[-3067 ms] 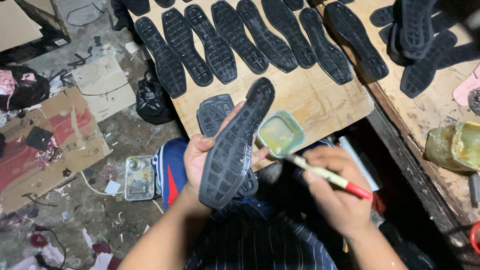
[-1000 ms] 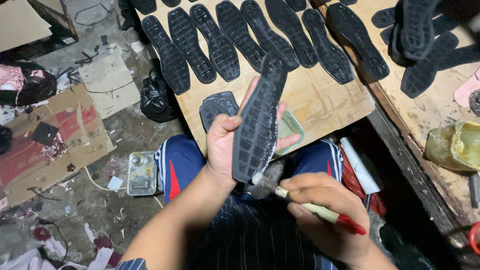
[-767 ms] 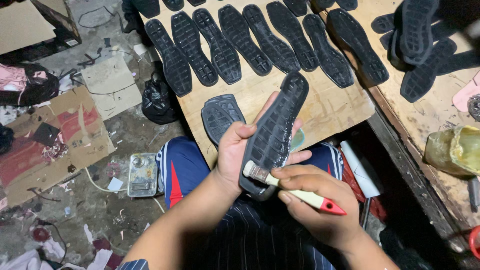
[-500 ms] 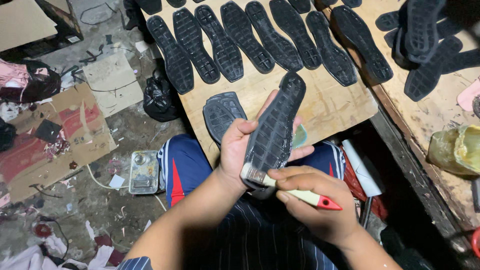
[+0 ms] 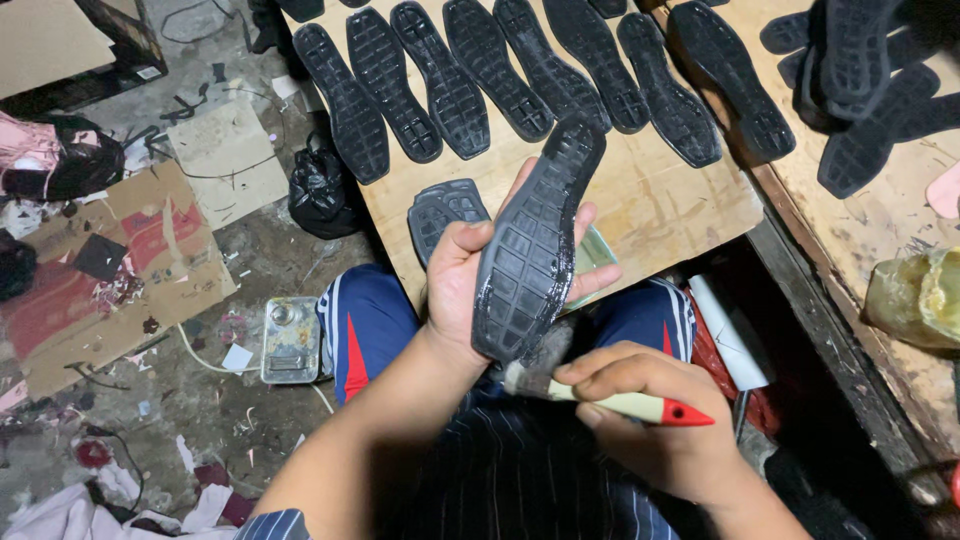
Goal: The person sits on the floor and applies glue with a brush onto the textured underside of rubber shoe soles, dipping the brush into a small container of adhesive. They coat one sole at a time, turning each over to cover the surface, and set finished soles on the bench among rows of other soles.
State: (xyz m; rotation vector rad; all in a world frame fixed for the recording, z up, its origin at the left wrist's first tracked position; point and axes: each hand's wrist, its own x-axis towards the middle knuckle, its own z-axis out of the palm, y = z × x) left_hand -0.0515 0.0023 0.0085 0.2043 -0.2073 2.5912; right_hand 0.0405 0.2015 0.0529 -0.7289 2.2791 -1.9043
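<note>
Black rubber sole (image 5: 535, 250) (treaded, glossy) | left hand (image 5: 460, 285) clamped | right hand (image 5: 655, 420) clamps brush (image 5: 600, 398)

Bare forearms, left hand (image 5: 470, 290) and right hand (image 5: 655, 420) ungloved, dark navy shirt with thin pale vertical stripes, blue track trousers (image 5: 365, 325) with white side stripes and red panel

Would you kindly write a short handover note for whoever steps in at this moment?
Left hand: holds a black shoe sole, tread up, over the lap.
Right hand: grips a brush with a red-tipped handle, bristles at the sole's heel end.
Wooden board: a row of soles laid out, one more beside the held sole.
Done: sole edge looks glossy. Left: cannot tell.
</note>
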